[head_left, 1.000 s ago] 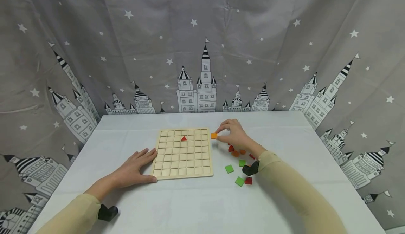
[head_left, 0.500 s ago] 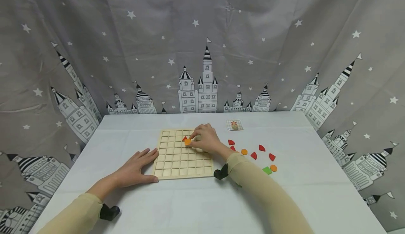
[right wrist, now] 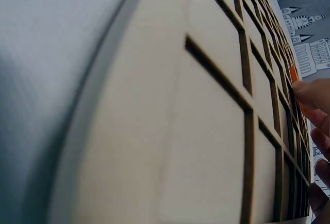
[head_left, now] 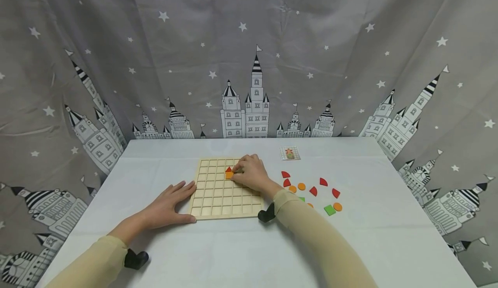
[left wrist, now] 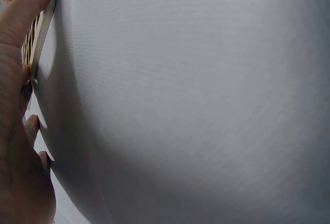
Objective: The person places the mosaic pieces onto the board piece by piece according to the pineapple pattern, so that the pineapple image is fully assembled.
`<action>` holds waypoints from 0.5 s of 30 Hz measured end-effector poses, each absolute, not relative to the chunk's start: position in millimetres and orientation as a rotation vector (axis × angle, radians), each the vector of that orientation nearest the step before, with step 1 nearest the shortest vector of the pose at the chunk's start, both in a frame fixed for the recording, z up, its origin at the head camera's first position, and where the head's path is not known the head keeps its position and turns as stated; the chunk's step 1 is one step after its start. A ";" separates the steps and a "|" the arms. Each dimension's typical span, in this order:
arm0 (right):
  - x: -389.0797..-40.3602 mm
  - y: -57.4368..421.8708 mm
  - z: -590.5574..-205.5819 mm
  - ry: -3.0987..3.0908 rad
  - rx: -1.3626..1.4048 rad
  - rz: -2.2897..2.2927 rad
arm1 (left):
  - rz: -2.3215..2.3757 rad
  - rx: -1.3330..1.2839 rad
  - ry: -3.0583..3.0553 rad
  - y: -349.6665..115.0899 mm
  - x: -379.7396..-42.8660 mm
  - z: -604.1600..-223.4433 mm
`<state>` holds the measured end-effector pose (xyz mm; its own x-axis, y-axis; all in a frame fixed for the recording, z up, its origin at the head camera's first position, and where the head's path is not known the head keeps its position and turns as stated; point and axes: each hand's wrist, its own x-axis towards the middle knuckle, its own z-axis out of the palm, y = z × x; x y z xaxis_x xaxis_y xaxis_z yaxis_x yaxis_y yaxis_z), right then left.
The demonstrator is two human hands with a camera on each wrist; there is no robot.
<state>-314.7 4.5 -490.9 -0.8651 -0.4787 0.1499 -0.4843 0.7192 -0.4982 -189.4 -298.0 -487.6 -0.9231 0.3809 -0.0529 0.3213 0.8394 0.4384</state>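
A pale wooden grid board (head_left: 216,195) lies flat on the white table. One red triangle (head_left: 228,169) sits in a cell in its upper part. My right hand (head_left: 252,174) reaches over the board and pinches an orange square tile (head_left: 229,175) between thumb and fingers, at the cell just below the triangle. In the right wrist view the orange tile (right wrist: 294,74) shows at the thumb tip. My left hand (head_left: 166,206) rests on the table with fingers spread, fingertips at the board's left edge and thumb near its front left corner.
Right of the board lie several red quarter-circle pieces (head_left: 313,191), orange discs (head_left: 301,186) and green squares (head_left: 330,210), some hidden by the right arm. A small picture card (head_left: 290,153) lies behind them. A grey castle-print curtain (head_left: 249,28) hangs behind the table.
My right hand has carried the orange square from beyond the board's right edge leftward to below the red triangle, then shifted it slightly into line. My left hand has stayed at the board's edge.
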 end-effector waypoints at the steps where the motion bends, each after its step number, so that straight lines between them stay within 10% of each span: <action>1: -314.7 4.6 -491.1 -2.902 0.804 0.860 | 0.650 0.558 2.881 -298.1 -189.5 -487.7; 15: -314.1 5.9 -495.1 -2.897 0.788 1.003 | 0.637 0.563 2.891 -297.9 -189.5 -489.3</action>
<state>-314.1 5.9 -495.1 -0.8756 -0.4634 0.1363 -0.4484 0.6751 -0.5857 -189.5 -297.9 -489.3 -0.9223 0.3840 -0.0440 0.3300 0.8415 0.4277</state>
